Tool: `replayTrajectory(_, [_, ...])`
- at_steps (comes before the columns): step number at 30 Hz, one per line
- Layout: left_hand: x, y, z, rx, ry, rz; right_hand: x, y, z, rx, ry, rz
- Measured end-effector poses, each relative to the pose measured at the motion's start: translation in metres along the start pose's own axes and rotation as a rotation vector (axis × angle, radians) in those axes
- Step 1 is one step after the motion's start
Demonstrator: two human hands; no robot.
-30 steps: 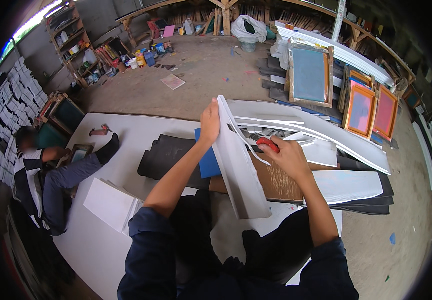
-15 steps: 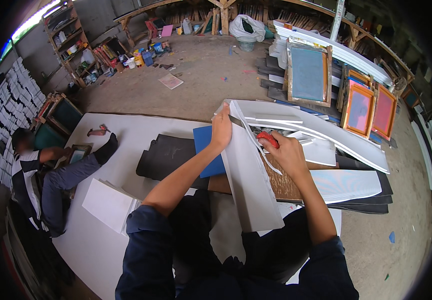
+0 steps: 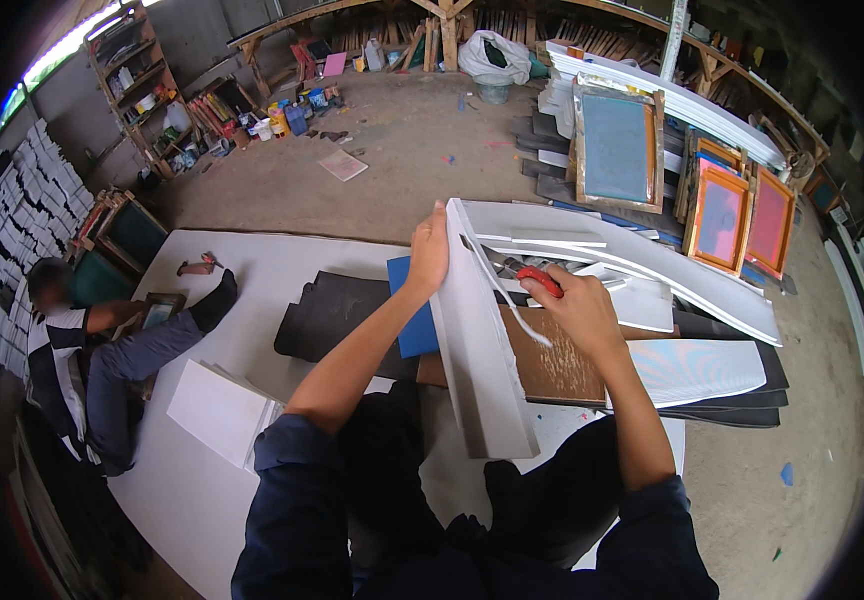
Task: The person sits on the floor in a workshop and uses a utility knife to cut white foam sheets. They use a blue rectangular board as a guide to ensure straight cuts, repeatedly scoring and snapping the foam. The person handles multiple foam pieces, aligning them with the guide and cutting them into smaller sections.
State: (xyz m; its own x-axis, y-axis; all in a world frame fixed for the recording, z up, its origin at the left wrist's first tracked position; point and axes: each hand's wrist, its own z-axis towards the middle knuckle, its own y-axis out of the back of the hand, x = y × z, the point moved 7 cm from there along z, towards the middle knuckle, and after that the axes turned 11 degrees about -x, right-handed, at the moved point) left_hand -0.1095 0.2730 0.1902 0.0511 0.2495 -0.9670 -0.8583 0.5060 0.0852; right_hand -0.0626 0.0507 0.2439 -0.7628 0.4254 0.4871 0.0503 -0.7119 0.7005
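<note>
My left hand (image 3: 432, 250) grips the far left side of a long white sheet stack (image 3: 487, 360), which stands tilted on its edge in front of me. It looks like foam, though I cannot be sure. In my right hand (image 3: 582, 308) is a red-handled knife (image 3: 540, 281), its blade pointing toward the stack's right edge near the far end. A thin white offcut strip (image 3: 520, 312) curls down beside that edge. Under the stack lies a worn brown board (image 3: 562, 360). A blue sheet (image 3: 414, 325) shows behind my left forearm.
White offcuts (image 3: 642, 300) and long white sheets (image 3: 682, 262) lie to the right. A dark sheet (image 3: 337, 315) and a white pile (image 3: 217, 405) lie left. Another person (image 3: 117, 350) sits at the far left. Framed screens (image 3: 617, 145) lean beyond, at right.
The white stack has swung left and its face has tilted. My left hand moved slightly left with it. The knife has drawn back a little, and the curled strip hangs lower.
</note>
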Motion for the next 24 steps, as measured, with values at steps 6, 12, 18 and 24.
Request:
replayTrajectory(6, [0.0,0.0,0.0,0.031,-0.052,0.074,-0.002,-0.003,-0.001,0.034,0.064,-0.091])
replayTrajectory(12, [-0.004,-0.007,-0.008,0.03,-0.1,0.025,0.003,0.001,-0.001,-0.056,0.091,-0.046])
replayTrajectory(18, [-0.003,-0.025,-0.026,0.097,-0.068,0.0,0.004,0.0,0.003,-0.064,0.092,-0.04])
replayTrajectory(24, [-0.005,-0.028,-0.034,0.115,-0.059,-0.046,0.0,-0.003,0.004,-0.038,0.058,-0.018])
